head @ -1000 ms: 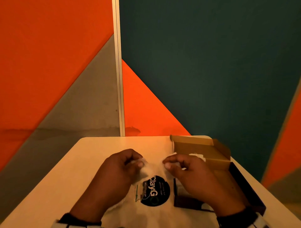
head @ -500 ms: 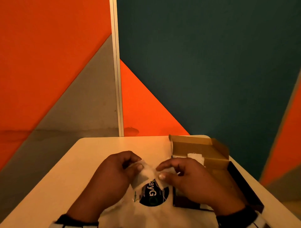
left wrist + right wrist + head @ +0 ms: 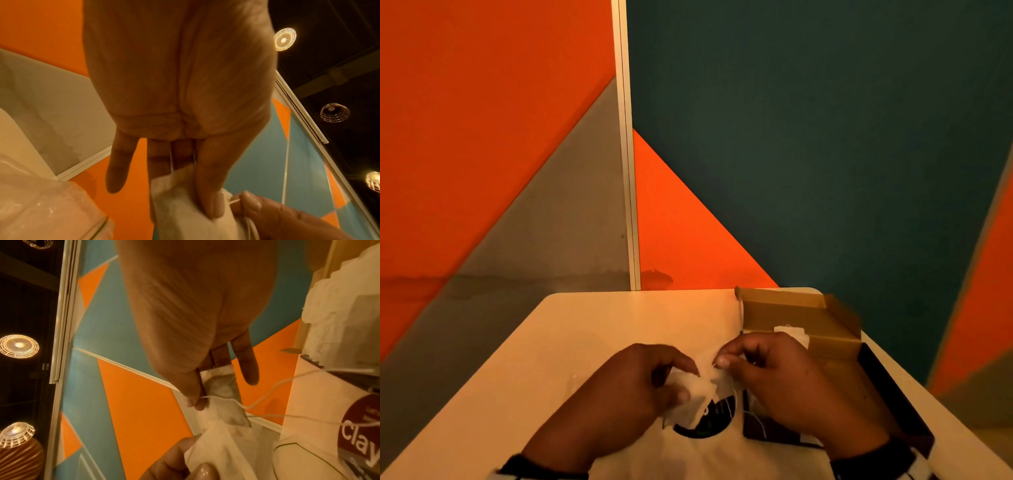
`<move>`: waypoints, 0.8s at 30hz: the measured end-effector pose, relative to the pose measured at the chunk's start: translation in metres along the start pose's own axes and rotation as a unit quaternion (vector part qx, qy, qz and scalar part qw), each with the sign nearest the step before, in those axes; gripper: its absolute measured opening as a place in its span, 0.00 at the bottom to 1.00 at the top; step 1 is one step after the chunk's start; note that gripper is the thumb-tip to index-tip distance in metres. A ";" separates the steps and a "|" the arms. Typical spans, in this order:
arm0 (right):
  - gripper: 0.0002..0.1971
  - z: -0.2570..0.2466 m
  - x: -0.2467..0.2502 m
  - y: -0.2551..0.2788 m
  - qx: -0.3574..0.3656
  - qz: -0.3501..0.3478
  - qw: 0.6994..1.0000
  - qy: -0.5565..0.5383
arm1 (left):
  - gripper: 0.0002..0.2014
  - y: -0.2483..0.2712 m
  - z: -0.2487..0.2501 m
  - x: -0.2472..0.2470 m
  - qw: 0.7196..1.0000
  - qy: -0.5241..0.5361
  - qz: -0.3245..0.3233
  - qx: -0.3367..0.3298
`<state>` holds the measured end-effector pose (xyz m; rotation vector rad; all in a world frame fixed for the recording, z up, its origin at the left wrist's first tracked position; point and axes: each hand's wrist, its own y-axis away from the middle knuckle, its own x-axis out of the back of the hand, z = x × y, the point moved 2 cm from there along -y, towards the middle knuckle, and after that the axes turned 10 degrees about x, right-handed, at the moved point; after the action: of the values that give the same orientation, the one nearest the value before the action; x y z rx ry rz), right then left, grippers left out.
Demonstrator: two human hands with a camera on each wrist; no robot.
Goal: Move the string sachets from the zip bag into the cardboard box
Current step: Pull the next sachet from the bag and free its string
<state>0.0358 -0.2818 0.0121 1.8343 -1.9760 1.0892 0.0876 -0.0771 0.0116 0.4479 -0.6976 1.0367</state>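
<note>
My left hand [image 3: 681, 383] pinches a white string sachet [image 3: 693, 397] just above the zip bag [image 3: 705, 455], over its dark round label [image 3: 709, 425]. In the left wrist view its thumb presses the sachet [image 3: 180, 204] against the fingers. My right hand [image 3: 722, 361] pinches a second sachet [image 3: 222, 386] that touches the first, and thin strings [image 3: 267, 389] trail from it. The open cardboard box [image 3: 784, 308] stands at the back right with one sachet [image 3: 791, 334] inside.
A dark lid or tray [image 3: 887, 387] lies along the table's right side, in front of the box. The pale table [image 3: 592, 335] ends at an orange, grey and teal wall. The table's right edge runs close by the box.
Both hands have drawn closer together and a little toward me. The white sachets now show between the fingers over the bag's label.
</note>
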 end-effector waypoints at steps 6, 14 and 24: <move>0.08 -0.004 0.000 0.000 0.007 0.027 1.000 -0.004 | 0.07 -0.002 0.001 -0.001 0.994 0.106 -0.005 -0.031; 0.08 -0.011 -0.014 0.002 0.004 0.030 0.996 -0.081 | 0.06 0.000 0.006 -0.006 0.929 0.362 0.030 -0.070; 0.15 -0.007 -0.018 0.001 -0.021 0.085 0.980 -0.179 | 0.17 -0.008 0.006 -0.015 0.847 0.526 0.004 -0.077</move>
<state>0.0358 -0.2632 0.0053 1.9819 -2.3727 0.7926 0.0882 -0.0936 0.0051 -0.2920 0.2145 1.0430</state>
